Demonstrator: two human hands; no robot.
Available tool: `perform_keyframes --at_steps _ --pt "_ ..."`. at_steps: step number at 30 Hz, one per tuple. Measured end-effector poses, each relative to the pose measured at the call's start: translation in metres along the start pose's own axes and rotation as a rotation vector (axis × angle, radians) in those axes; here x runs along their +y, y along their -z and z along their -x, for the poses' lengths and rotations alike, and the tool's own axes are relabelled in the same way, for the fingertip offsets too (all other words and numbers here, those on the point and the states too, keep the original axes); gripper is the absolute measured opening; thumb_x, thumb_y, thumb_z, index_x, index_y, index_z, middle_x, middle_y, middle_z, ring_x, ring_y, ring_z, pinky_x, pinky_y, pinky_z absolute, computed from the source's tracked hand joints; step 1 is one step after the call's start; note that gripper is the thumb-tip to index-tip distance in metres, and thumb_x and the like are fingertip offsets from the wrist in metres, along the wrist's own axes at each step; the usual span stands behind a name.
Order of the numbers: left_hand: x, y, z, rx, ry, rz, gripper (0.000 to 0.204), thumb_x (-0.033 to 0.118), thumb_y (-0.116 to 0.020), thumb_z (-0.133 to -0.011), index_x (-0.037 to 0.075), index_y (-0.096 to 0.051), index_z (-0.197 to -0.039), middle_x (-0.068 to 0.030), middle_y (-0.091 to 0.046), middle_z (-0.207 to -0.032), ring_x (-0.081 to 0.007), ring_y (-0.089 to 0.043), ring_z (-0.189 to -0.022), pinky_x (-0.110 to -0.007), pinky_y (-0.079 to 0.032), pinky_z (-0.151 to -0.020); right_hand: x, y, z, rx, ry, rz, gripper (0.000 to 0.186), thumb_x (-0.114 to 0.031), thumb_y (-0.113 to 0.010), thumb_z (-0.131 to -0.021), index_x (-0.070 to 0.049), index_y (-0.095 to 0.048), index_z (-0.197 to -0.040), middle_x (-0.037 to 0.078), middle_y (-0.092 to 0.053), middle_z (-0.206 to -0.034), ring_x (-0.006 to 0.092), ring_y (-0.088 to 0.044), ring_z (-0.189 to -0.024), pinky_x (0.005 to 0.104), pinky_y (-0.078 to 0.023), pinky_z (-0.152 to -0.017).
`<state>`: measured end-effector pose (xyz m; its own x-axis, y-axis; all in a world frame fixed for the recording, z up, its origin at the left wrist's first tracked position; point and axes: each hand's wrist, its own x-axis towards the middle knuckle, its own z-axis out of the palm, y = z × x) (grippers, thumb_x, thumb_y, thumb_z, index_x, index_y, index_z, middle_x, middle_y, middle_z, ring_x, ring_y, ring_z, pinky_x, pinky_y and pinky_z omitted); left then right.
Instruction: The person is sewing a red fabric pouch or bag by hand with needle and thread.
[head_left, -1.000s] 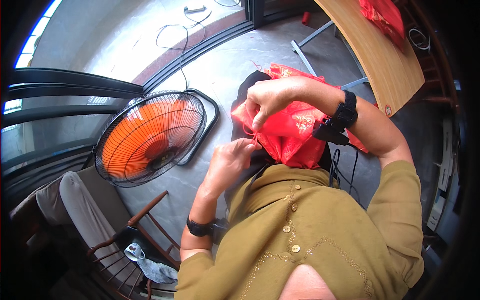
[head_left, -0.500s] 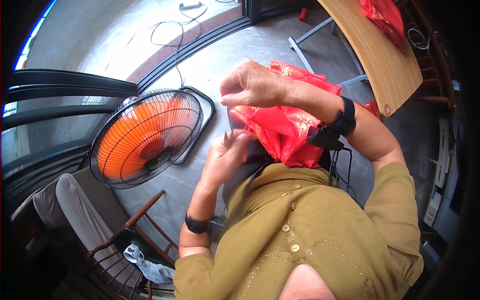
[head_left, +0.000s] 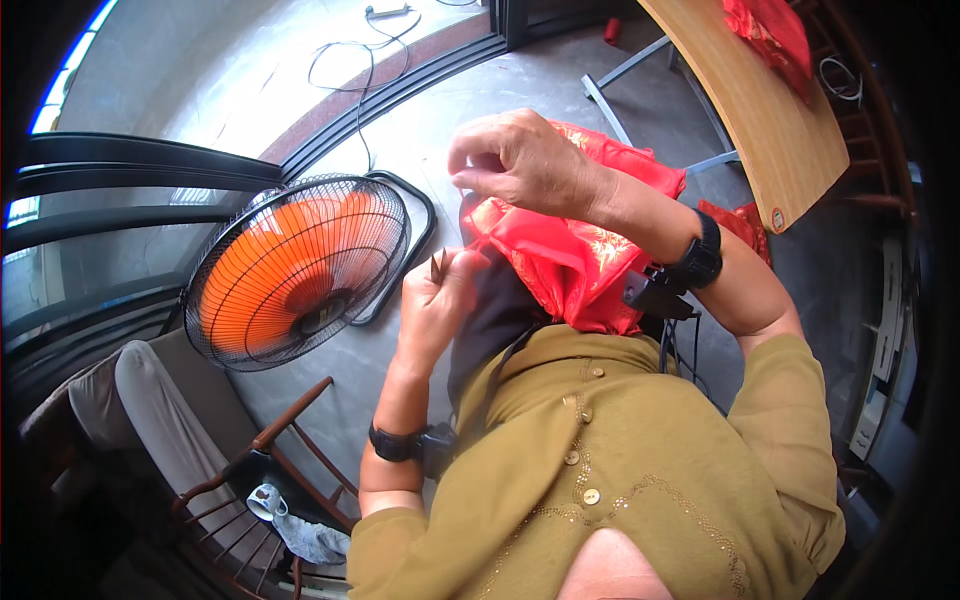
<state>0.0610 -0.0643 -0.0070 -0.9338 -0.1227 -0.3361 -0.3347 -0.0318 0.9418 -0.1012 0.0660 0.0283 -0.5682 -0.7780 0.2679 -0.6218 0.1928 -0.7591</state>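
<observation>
Grey concrete floor [head_left: 420, 140] runs out to a dark sliding-door track, with a thin cable snaking across the paler ground beyond.

At the centre, the left hand [head_left: 435, 300] has its grip closed tight, thumb and forefinger pinched on a corner of the red embroidered cloth [head_left: 570, 255]; something small and dark shows at the fingertips, too small to name. The right hand [head_left: 520, 165] is raised above it, its grip pinched nearly shut; whether it has thread or nothing between the fingers, I cannot tell. The cloth itself sits bunched in the lap, against the olive shirt and under the right forearm.

My worry is the left pinch: it has only an edge, and a pull from the right hand could drag the corner free or let the bundle slide off the lap onto the floor. If that is a needle, it sits close to the fingertips.

Further out stand an orange floor fan [head_left: 300, 270], a wooden chair [head_left: 290, 440], and a wooden counter [head_left: 770, 110] carrying more red cloth.
</observation>
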Motion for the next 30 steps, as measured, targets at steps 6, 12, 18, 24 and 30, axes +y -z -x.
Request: perform_keyframes --at_steps 6,12,18,24,30 --pt "0.009 0.002 0.002 -0.059 0.066 0.075 0.023 0.02 -0.051 -0.095 0.003 -0.065 -0.085 0.0065 -0.046 -0.056 -0.0006 -0.039 -0.051 -0.018 -0.03 -0.046 -0.015 0.001 0.042 0.15 0.045 0.194 0.013 -0.007 -0.065 -0.075 -0.003 -0.057 -0.084 0.011 -0.057 -0.075 0.0258 -0.059 -0.066 0.0348 -0.048 -0.06" --pt "0.01 0.0 0.006 -0.08 0.067 0.071 0.024 0.019 -0.05 -0.095 0.004 -0.065 -0.085 0.0063 -0.046 -0.056 -0.0011 -0.039 -0.051 -0.018 -0.03 -0.046 -0.022 -0.019 0.071 0.076 0.043 0.153 0.015 -0.007 -0.069 -0.073 -0.005 -0.058 -0.082 0.01 -0.056 -0.08 0.0279 -0.06 -0.071 0.036 -0.049 -0.059" --pt "0.008 -0.002 0.007 -0.086 0.08 0.001 0.024 0.02 -0.05 -0.095 0.004 -0.065 -0.086 0.006 -0.046 -0.056 -0.0012 -0.039 -0.051 -0.019 -0.031 -0.046 -0.015 -0.024 0.069 0.112 0.0 -0.012 0.014 -0.004 -0.067 -0.074 -0.003 -0.061 -0.087 0.011 -0.057 -0.08 0.0242 -0.059 -0.071 0.033 -0.048 -0.063" --pt "0.005 -0.004 0.007 -0.092 0.074 0.044 0.025 0.022 -0.051 -0.095 0.004 -0.065 -0.086 0.0058 -0.046 -0.055 -0.0011 -0.039 -0.05 -0.019 -0.03 -0.045 -0.005 -0.018 0.071 0.065 -0.197 -0.387 0.006 -0.006 -0.061 -0.084 0.0 -0.061 -0.086 0.003 -0.056 -0.077 0.012 -0.056 -0.073 0.0271 -0.044 -0.065" --pt "0.001 -0.006 0.004 -0.063 0.043 0.088 0.025 0.022 -0.049 -0.096 0.005 -0.063 -0.085 0.004 -0.044 -0.05 -0.0013 -0.032 -0.041 -0.018 -0.023 -0.038 -0.012 -0.001 0.075 0.098 -0.498 -0.821 0.008 -0.014 -0.059 -0.089 -0.006 -0.058 -0.087 -0.006 -0.048 -0.071 0.0009 -0.042 -0.062 0.0165 -0.035 -0.056"
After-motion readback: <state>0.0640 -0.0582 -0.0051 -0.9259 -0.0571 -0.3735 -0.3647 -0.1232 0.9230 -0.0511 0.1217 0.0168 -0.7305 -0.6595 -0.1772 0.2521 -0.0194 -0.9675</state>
